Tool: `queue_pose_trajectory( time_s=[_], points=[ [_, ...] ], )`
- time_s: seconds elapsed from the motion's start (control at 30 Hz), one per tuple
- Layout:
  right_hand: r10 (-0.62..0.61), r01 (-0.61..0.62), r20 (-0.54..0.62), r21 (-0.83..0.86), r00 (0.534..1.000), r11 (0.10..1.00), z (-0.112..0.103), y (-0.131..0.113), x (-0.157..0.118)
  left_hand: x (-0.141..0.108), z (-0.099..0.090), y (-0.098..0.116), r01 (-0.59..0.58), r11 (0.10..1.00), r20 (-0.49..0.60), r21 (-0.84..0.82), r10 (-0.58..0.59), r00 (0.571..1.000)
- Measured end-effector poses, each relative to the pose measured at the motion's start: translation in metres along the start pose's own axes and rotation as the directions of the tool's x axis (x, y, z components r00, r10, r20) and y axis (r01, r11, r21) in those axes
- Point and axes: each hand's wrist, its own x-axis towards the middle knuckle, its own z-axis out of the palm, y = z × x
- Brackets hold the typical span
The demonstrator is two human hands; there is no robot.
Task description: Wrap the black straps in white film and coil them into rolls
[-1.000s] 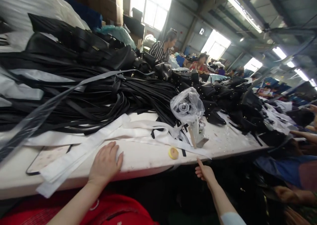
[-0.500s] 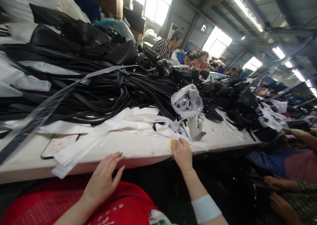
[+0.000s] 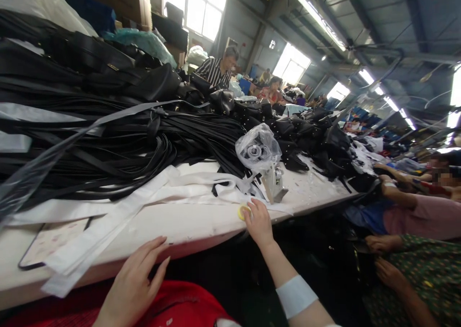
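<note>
My right hand (image 3: 260, 223) pinches a small yellow disc (image 3: 243, 212) at the front edge of the white-topped table (image 3: 201, 216). What kind of thing the disc is, I cannot make out. Fingers stretched out and holding nothing, my left hand (image 3: 135, 276) rests by the table edge on the left. Between and beyond the hands lie long white strips (image 3: 144, 199), some hanging over the edge. Just past my right hand stands a metal device (image 3: 276, 185), and behind it a clear plastic bag (image 3: 257, 147) with ring-shaped rolls inside.
Long black straps (image 3: 126, 149) and black bags (image 3: 108, 67) are heaped along the table's far side. A flat patterned case (image 3: 54, 240) lies at left. Co-workers sit close on the right, one in a green patterned sleeve (image 3: 428, 264); a person in stripes (image 3: 216, 72) is across.
The view has turned somewhat to the right, so things sit farther left. More of the yellow disc shows at my right fingertips. My left hand stays open near the edge.
</note>
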Motion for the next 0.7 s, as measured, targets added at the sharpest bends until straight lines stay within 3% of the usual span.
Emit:
queue_pose_trajectory(
  time_s=[0.2, 0.4, 0.5, 0.7],
  points=[
    [0.078, -0.075, -0.012, 0.164, 0.997, 0.984, -0.014, 0.006, 0.044, 0.002, -0.011, -0.003, 0.058, 0.998, 0.005, -0.017, -0.058, 0.998],
    [-0.015, 0.004, 0.051, 0.216, 0.999, 0.976, -0.003, -0.013, 0.038, -0.014, -0.012, -0.008, 0.122, 0.992, 0.005, -0.002, -0.122, 0.992],
    [0.015, -0.021, 0.037, 0.182, 0.999, 0.983, 0.008, -0.017, 0.046, -0.018, -0.010, -0.010, 0.117, 0.993, 0.007, -0.001, -0.117, 0.993],
    [0.118, -0.125, 0.066, 0.110, 0.991, 0.986, 0.032, -0.007, 0.111, -0.015, -0.016, -0.010, 0.090, 0.996, -0.003, 0.025, -0.090, 0.996]
  ],
)
